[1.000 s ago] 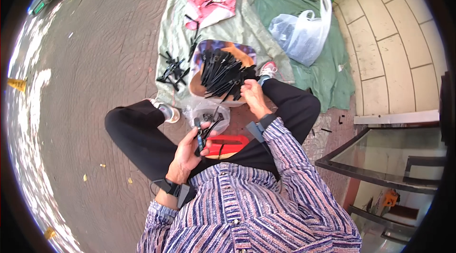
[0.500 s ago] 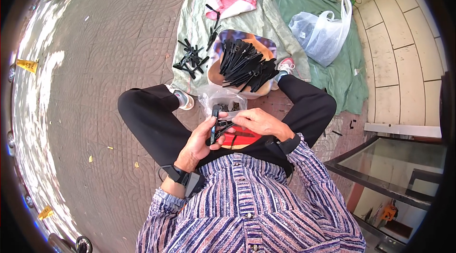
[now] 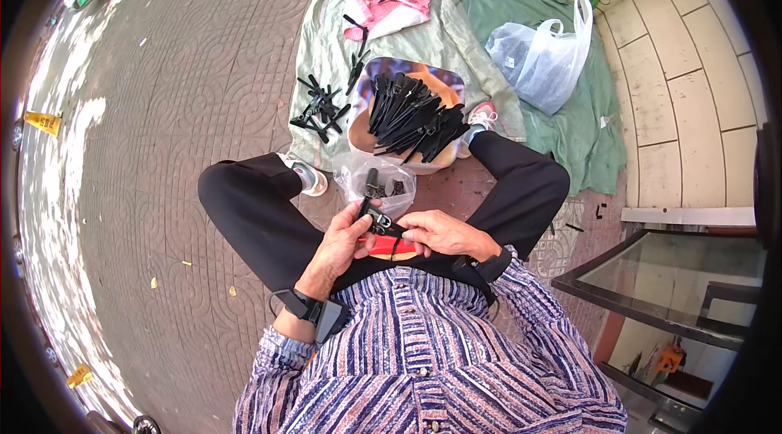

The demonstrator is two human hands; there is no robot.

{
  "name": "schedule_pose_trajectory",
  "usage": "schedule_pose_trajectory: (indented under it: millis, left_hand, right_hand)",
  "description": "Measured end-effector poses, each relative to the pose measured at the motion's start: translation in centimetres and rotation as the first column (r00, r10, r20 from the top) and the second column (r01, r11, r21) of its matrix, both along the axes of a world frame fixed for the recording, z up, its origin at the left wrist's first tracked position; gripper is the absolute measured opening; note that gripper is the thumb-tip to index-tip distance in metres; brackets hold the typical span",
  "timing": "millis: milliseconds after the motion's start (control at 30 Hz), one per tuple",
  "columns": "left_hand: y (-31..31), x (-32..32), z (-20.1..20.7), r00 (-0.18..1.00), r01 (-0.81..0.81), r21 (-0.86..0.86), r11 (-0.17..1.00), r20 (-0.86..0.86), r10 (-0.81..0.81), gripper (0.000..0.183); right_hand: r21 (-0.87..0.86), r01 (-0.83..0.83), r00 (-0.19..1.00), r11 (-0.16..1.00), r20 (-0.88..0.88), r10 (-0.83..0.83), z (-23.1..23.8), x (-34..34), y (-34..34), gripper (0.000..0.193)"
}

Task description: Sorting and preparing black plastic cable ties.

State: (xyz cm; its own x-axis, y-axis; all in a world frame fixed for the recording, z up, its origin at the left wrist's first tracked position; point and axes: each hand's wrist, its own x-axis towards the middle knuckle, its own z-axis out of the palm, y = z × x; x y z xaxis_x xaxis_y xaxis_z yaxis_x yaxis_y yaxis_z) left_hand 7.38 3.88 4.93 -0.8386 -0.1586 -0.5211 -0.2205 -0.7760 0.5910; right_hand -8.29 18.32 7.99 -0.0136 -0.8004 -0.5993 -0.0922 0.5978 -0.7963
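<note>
My left hand is closed round a black strap with a buckle, thumb on top, one end pointing away from me. My right hand pinches the other end of that strap. Just beyond my hands lies a clear plastic bag with small dark parts in it. Behind the bag, a heap of black straps is piled on a low stool with a printed top. A red thing shows between my legs, partly hidden by my hands.
Several loose black straps lie on the pale cloth to the left. Farther off is a pink patterned cloth. A white plastic bag sits on the green cloth by the tiled wall. At right stands a glass-topped frame.
The buckle strap has turned, so its buckle now faces up between my hands. My right hand has lowered slightly and pinches the strap's end. The view has shifted a little.
</note>
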Motion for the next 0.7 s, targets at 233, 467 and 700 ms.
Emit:
schedule_pose_trajectory:
  millis: [233, 467, 700]
  left_hand:
    - [-0.9, 1.2, -3.1, 0.959, -0.256, -0.128, 0.958, 0.087, 0.268, 0.028]
    - [-0.6, 0.6, -2.5, 0.966, -0.212, -0.120, 0.970, 0.122, 0.227, 0.027]
    - [-0.8, 0.6, -2.3, 0.968, -0.200, -0.112, 0.973, 0.135, 0.214, 0.029]
  right_hand:
    - [-0.015, 0.808, 0.543, 0.589, 0.406, -0.735, -3.5, -4.2, 2.1, 0.017]
    - [-0.230, 0.938, 0.316, 0.258, 0.269, -0.910, -8.9, -10.4, -2.9, 0.017]
    - [-0.115, 0.925, 0.379, 0.362, 0.339, -0.861, -10.0, -10.8, -4.7, 0.021]
